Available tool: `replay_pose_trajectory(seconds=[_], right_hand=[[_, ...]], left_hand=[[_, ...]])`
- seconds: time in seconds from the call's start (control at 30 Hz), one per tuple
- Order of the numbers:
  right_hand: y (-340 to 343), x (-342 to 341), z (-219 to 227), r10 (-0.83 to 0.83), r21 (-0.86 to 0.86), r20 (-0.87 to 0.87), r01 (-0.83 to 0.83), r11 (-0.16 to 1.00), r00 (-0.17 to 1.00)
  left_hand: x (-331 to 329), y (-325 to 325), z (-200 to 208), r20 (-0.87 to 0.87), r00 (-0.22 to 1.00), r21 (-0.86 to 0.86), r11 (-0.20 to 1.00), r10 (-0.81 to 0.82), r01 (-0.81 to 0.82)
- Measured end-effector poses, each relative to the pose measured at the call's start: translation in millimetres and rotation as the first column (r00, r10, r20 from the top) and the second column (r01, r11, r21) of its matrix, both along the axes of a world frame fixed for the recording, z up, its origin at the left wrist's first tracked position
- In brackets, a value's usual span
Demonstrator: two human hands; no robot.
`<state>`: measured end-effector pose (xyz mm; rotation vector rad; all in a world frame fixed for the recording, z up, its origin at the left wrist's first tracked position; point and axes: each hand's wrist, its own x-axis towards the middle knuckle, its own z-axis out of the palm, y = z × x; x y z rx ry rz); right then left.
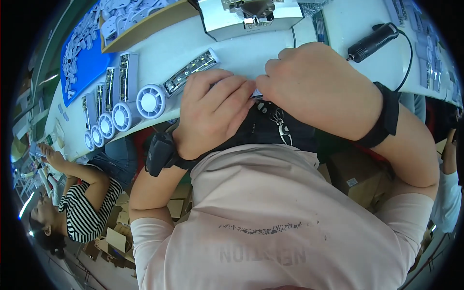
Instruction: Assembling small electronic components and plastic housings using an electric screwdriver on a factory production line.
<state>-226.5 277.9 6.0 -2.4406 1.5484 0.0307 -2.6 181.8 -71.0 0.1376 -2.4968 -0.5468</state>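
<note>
My left hand is closed, its fingers bent and fingertips pressed together near the table's front edge. Opposite it, my right hand is curled into a fist with thumb and forefinger pinched. Between the fingertips of both hands shows a small pale piece, mostly hidden, whose kind I cannot make out. Just left of my left hand lies a white device with a round, spoked head and an uncovered handle showing its inner parts. Several similar devices stand in a row farther left.
A metal-fronted machine stands at the back. A black corded electric screwdriver lies at the right. At the back left, a cardboard tray and a blue sheet bear white plastic parts. A co-worker in a striped top sits at the left.
</note>
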Motion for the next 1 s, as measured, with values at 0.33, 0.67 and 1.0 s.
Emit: replay_pose_trajectory(seconds=[0.33,0.67,1.0], right_hand=[[0,0,-15,-0.051,0.051,0.146,0.044,0.998,0.988],[12,6,-11,-0.013,-0.208,0.053,0.024,0.978,0.998],[0,-6,-9,0.02,-0.032,0.008,-0.02,0.999,1.0]], left_hand=[[-1,5,14,0.073,0.997,-0.036,0.999,0.033,-0.03],[-4,20,16,0.082,0.988,-0.039,0.991,0.131,-0.128],[-9,19,4,0.025,0.989,-0.072,0.987,0.149,-0.147]])
